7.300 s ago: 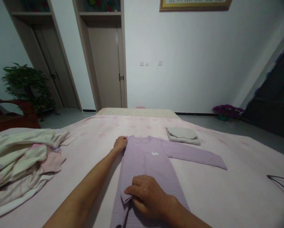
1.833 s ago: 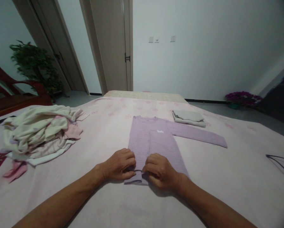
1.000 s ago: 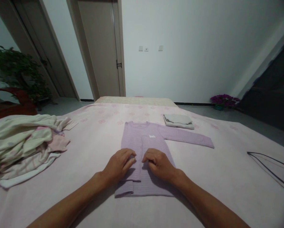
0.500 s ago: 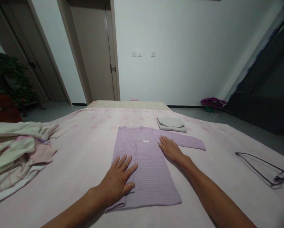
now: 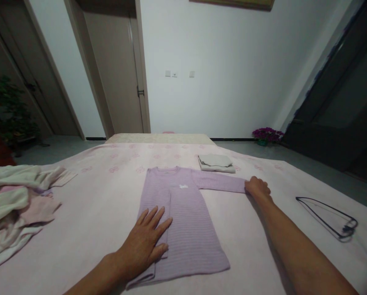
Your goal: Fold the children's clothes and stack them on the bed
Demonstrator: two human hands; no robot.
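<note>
A lilac long-sleeved shirt (image 5: 189, 229) with fine stripes and a small white print lies flat on the pink bedspread (image 5: 100, 196). Its left side is folded inward, with that sleeve lying down along the body. My left hand (image 5: 148, 237) rests on the folded side, fingers spread. The other sleeve stretches out to the right, and my right hand (image 5: 259, 187) has its fingers closed around the cuff. Just beyond that sleeve sits a folded light grey garment (image 5: 216, 162).
A heap of loose clothes (image 5: 14, 209) lies at the left. To the right is a black wire hanger (image 5: 327, 217). Past the bed's far edge stand a white wall, a door (image 5: 112, 73) and a pot of purple flowers (image 5: 267, 134).
My right hand has moved right, from the shirt's shoulder to the end of the sleeve, and closed on the cuff. My left hand stays on the folded side. The view has tilted slightly upward.
</note>
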